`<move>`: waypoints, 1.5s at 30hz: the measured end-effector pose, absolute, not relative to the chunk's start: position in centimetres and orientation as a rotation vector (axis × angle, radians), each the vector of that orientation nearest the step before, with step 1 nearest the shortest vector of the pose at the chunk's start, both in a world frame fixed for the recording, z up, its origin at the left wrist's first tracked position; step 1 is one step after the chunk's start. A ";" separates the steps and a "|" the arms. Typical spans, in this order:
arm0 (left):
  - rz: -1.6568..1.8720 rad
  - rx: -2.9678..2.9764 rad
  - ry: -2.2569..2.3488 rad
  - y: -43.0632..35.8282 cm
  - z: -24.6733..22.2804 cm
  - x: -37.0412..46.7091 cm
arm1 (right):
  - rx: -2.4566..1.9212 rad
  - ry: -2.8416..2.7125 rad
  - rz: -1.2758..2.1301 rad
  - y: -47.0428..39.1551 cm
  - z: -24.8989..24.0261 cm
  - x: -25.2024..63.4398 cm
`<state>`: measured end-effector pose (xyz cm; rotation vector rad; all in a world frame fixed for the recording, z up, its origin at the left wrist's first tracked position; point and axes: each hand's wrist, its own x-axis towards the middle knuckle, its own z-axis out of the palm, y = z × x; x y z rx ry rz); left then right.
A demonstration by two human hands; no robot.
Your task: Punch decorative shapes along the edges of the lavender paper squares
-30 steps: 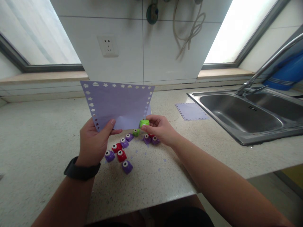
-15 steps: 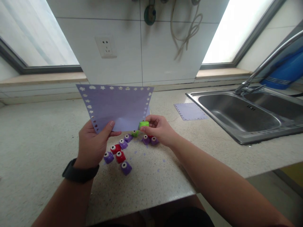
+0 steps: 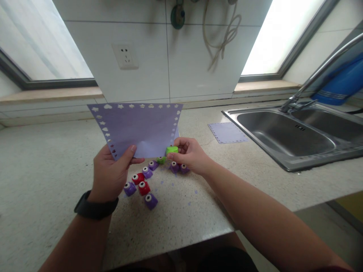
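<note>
My left hand [image 3: 112, 172] grips the lower left of a purple sheet of paper [image 3: 138, 130], thumb on the near face. Small shapes such as stars and hearts are punched along its top and side edges. Between the thumb and fingers of my right hand [image 3: 190, 155] is a green craft punch [image 3: 172, 150], at the paper's lower right corner. Below the paper lie several more punches: a red punch [image 3: 144, 187], a purple punch [image 3: 151, 201] and a second green punch [image 3: 161, 160] among them. Purple punches [image 3: 174, 166] also sit just under my right hand.
Another purple sheet with punched edges [image 3: 228, 133] lies flat on the speckled counter [image 3: 70, 158] beside the steel sink [image 3: 283, 162]. Tiny purple paper bits [image 3: 195, 192] are scattered near the punches. A tiled wall with a socket [image 3: 125, 56] stands behind.
The paper's upper left corner has shifted slightly left and down. Both hands keep their hold, and the green punch stays at the lower right corner.
</note>
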<state>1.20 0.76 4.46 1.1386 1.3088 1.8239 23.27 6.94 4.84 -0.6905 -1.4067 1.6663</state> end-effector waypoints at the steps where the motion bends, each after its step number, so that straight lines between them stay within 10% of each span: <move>1: 1.825 1.142 1.312 0.8 4.5 1.2 | -0.689 -1.401 1.667 6.9 4.9 23.3; 32: 1.900 0.938 1.123 1.4 5.1 1.1 | -0.752 -1.335 1.551 9.6 3.6 24.7; 45: 1.964 0.882 1.026 2.0 4.6 0.1 | -0.907 -1.985 0.910 7.8 4.9 25.0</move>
